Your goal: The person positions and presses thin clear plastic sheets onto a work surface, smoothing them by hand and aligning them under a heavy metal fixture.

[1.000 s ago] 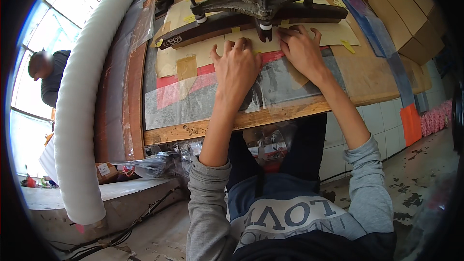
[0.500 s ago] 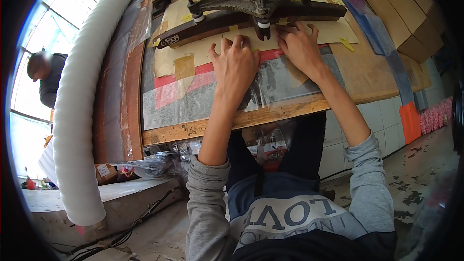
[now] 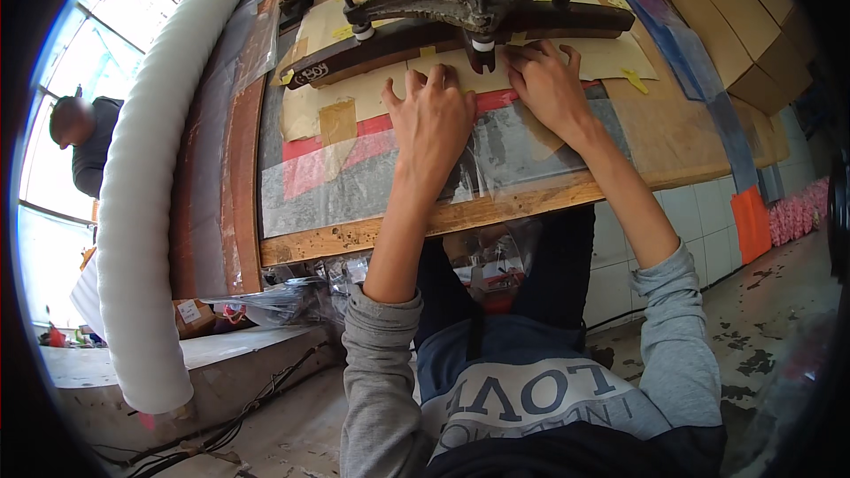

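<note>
Beside the dark-brown curved bar, left hand and right hand are resting half-curled fingers on cream flat card, grip indiscernible, risking pinching should the bar drop.

The bench, edged in front with worn, stained wood, bore a grey covering, a red strip along it, cream paper behind the strip, a brown tape patch over paper and strip, and blue tape down its right side.
</note>
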{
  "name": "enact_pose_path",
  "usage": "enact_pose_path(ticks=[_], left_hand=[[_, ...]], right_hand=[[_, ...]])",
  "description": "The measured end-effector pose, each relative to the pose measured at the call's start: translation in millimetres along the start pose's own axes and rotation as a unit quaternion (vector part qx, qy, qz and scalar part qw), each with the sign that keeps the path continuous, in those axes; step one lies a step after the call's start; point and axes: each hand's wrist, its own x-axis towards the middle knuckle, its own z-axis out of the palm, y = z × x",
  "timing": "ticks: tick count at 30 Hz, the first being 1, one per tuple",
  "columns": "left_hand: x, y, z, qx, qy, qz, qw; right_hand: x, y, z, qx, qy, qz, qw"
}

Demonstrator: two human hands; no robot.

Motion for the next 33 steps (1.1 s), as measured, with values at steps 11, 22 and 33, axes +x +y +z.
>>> enact_pose_path(ticks=[11,22,33], left_hand=[[1.5,0.5,-2.3,0.002,0.003,-0.004,1.0],[-46.2,18.1,-33.0,-0.155,-0.054,-0.04,0.986],[-48.5,22.5,-31.0,-0.153,-0.059,-0.062,0.985]], right_hand=[[-38.7,-24.9,-35.7,0.042,-0.002,-0.018,0.999],[-54.3,-39.5,-25.9,0.012,0.028,0.022,0.999],[-53.9,-38.7,-31.8,0.081,0.068,0.033,0.994]])
